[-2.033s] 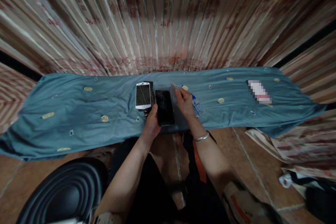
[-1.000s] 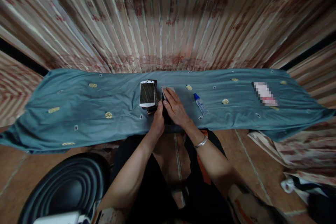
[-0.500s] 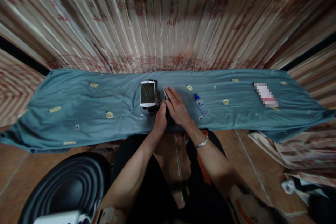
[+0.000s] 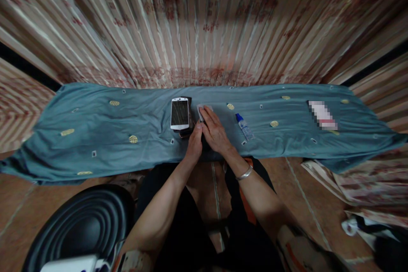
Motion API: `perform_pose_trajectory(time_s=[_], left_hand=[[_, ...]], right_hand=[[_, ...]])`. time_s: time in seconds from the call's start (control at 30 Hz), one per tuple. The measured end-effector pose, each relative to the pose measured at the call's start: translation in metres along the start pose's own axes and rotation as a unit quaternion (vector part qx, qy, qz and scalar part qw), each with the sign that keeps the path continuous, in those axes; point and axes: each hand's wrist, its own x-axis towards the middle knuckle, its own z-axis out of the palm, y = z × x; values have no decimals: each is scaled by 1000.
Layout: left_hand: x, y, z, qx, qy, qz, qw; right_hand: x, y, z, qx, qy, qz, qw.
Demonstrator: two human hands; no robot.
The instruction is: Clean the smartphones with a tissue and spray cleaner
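My right hand [image 4: 216, 133] lies with its fingers pressed together over a thin light grey cloth [image 4: 199, 107], whose far corner shows beyond the fingertips. Close against it, my left hand [image 4: 194, 143] is closed with the thumb on top, gripping the near left side of something under the cloth. That thing is mostly hidden by both hands, and I cannot make out its kind. Just left of the hands, a white smartphone [image 4: 179, 114] with a dark screen rests face up on a stack of dark flat items [image 4: 191, 124]. A clear bottle with a blue cap [image 4: 245, 127] lies to the right.
A blue-green patterned cloth [image 4: 95, 123] covers the narrow table. Toward its right end is a blurred pink-and-white item [image 4: 322, 114]. A pleated curtain [image 4: 204, 29] hangs behind. At lower left stands a black round stool [image 4: 92, 225] with a white object [image 4: 70, 264] on it.
The right fingers and the grey cloth have shifted slightly, and more of the cloth shows past the fingertips. The left hand stays nearly in place. Phone and bottle have not moved.
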Motion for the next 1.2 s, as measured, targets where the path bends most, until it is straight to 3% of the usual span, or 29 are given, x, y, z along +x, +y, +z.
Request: perform_pose_trajectory(time_s=[0.17,0.4,0.53,0.73,1.2], left_hand=[[0,2,1,6,-1,3,1000],[4,0,-5,12,-21,80,997],[2,3,-4,8,-26,65,997],[0,5,-1,5,-3,-15,1000],[10,-5,-6,-12,4,39,999]], right_hand=[[3,6,0,7,3,11,1000],[2,12,5,17,14,35,999],[2,10,3,20,21,30,999],[2,4,-2,16,17,6,1000],[-2,0,-1,11,-9,-13,1000]])
